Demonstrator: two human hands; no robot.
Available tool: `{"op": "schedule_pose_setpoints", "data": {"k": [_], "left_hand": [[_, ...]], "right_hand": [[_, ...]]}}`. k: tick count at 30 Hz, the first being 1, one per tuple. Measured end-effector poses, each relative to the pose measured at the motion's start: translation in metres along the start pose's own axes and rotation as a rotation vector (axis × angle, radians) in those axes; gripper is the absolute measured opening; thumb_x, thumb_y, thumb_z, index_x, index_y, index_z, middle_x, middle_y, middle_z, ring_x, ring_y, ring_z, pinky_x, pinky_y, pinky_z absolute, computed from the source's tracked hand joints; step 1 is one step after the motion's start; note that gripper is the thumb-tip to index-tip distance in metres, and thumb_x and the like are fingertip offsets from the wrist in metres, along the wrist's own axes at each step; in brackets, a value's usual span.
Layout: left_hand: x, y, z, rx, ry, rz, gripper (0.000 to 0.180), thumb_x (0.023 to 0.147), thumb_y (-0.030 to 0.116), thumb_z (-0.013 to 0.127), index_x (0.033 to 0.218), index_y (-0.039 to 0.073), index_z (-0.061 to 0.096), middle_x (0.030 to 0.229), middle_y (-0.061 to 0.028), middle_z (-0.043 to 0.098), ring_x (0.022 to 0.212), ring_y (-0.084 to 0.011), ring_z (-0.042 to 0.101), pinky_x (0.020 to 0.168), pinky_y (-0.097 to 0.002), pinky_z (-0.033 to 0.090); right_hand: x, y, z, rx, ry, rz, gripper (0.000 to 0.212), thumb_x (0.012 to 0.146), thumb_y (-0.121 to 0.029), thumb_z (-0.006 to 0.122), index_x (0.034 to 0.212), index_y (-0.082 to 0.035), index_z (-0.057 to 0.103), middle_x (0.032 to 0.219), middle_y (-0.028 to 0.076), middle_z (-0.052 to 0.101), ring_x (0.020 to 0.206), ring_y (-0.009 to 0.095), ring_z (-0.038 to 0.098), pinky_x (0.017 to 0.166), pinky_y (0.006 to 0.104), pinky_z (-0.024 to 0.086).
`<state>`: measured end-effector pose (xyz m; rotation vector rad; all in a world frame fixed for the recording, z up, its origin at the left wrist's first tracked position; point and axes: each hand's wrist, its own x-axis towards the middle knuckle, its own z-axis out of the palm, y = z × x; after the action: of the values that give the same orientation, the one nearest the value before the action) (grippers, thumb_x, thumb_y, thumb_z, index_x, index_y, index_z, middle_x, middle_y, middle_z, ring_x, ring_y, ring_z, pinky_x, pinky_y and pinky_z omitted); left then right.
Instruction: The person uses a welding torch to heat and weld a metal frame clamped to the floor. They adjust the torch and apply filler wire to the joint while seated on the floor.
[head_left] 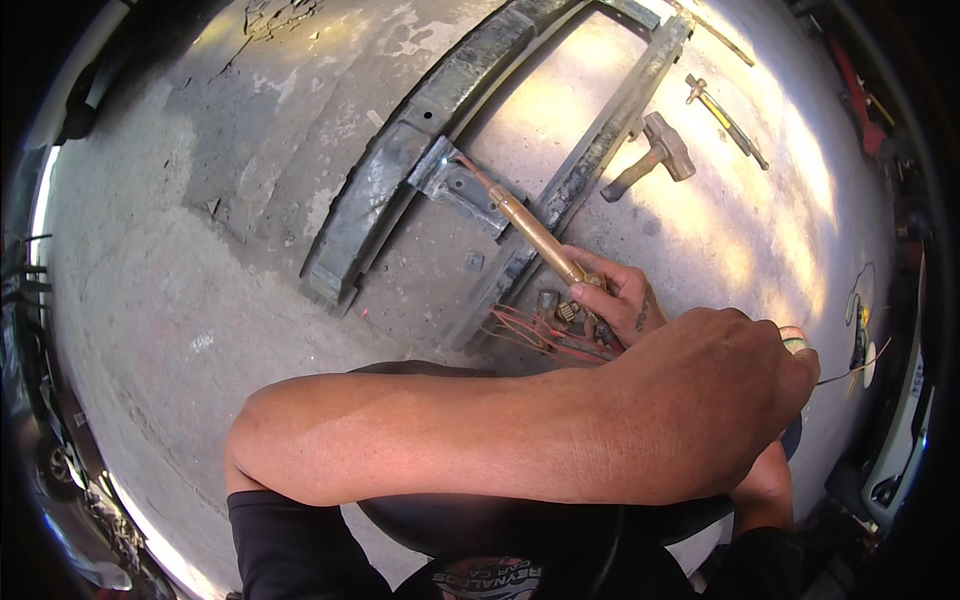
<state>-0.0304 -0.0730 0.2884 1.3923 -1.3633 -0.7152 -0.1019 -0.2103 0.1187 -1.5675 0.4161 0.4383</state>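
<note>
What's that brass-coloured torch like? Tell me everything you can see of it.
The torch looks like metal: a straight brass-coloured tube narrowing to a thin, copper-coloured neck. It slants up and left from the right hand, which grips its lower end. A bright spot shows at its tip, over the metal bracket; contact is unclear. Its rear is partly hidden.

We see a heavy hammer (667,150) lying on the grey concrete floor (150,260), its head toward the right. Near it we find a slimmer hammer (722,112), partly yellow along its handle. Sunlight patches the floor around them. At our upper right shows something red (872,134), too blurred to name.
</note>
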Motion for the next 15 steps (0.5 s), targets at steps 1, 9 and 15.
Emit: {"op": "schedule_pose_setpoints", "data": {"k": [1,9,15], "left_hand": [[0.0000,0.0003,-0.0001,0.005,0.006,0.003,0.020,0.072,0.001,0.067,0.090,-0.008,0.062,0.079,-0.0270,0.067,0.077,-0.0423,0.071,0.071,-0.0474,0.057],[0.0002,-0.0039,0.0028,0.029,0.038,0.044,0.020,0.072,0.001,0.067,0.089,-0.008,0.062,0.078,-0.0265,0.067,0.075,-0.0413,0.072,0.070,-0.0470,0.057],[-0.0014,-0.0021,0.0007,0.024,0.032,0.032,0.020,0.072,0.001,0.067,0.089,-0.008,0.062,0.078,-0.0265,0.067,0.075,-0.0413,0.072,0.070,-0.0472,0.057]], "right_hand": [[-0.0002,-0.0004,0.0001,0.001,-0.002,0.001,0.054,0.097,-0.014,0.063,0.147,0.004,0.050,0.084,0.003,0.061,0.064,0.009,0.060,0.052,0.0252,0.051],[0.0048,0.0002,-0.0013,-0.032,-0.010,-0.022,0.052,0.098,-0.011,0.061,0.147,0.003,0.050,0.086,0.004,0.063,0.065,0.009,0.061,0.053,0.0256,0.051],[0.0036,-0.0035,0.0000,-0.010,-0.030,0.001,0.052,0.098,-0.011,0.061,0.147,0.004,0.050,0.083,0.004,0.063,0.063,0.009,0.061,0.053,0.0257,0.051]]}}
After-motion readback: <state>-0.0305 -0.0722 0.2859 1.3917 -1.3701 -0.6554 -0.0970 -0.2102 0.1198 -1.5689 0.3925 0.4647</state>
